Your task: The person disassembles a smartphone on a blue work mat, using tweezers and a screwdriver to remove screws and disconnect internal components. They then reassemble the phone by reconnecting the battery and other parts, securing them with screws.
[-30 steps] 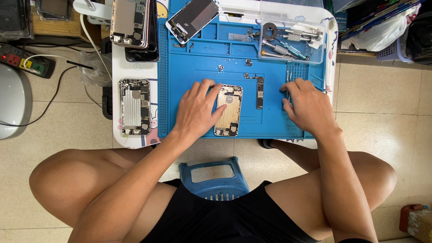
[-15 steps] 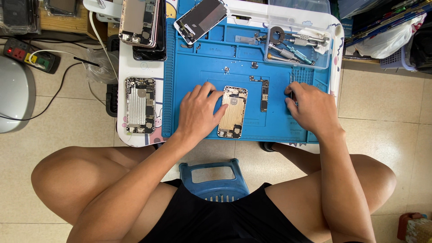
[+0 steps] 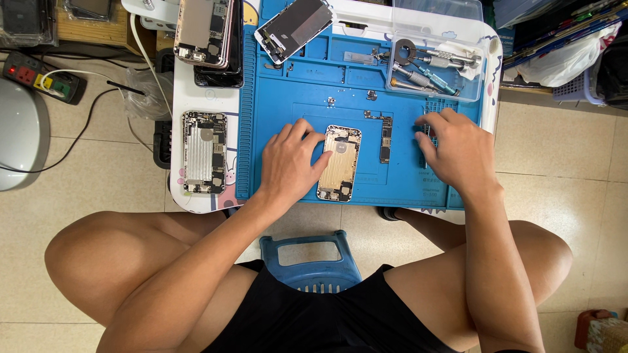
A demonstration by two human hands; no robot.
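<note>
An opened gold phone housing [image 3: 339,163] lies on the blue work mat [image 3: 307,98]. My left hand [image 3: 288,163] rests flat on the mat against the housing's left edge, fingers touching it. My right hand [image 3: 454,147] is at the mat's right side, fingers curled down onto a ridged strip of the mat; whether they pinch a small part is hidden. A narrow dark circuit board [image 3: 386,139] lies between the housing and my right hand.
A silver opened phone [image 3: 204,151] lies on the white table left of the mat. A stack of phones [image 3: 209,33] and a detached screen [image 3: 294,27] sit at the back. A clear box of tools [image 3: 435,62] is back right. A power strip [image 3: 39,77] lies on the floor.
The view has shifted slightly. Both hands stay in about the same places, the left by the gold housing and the right at the mat's right side.
</note>
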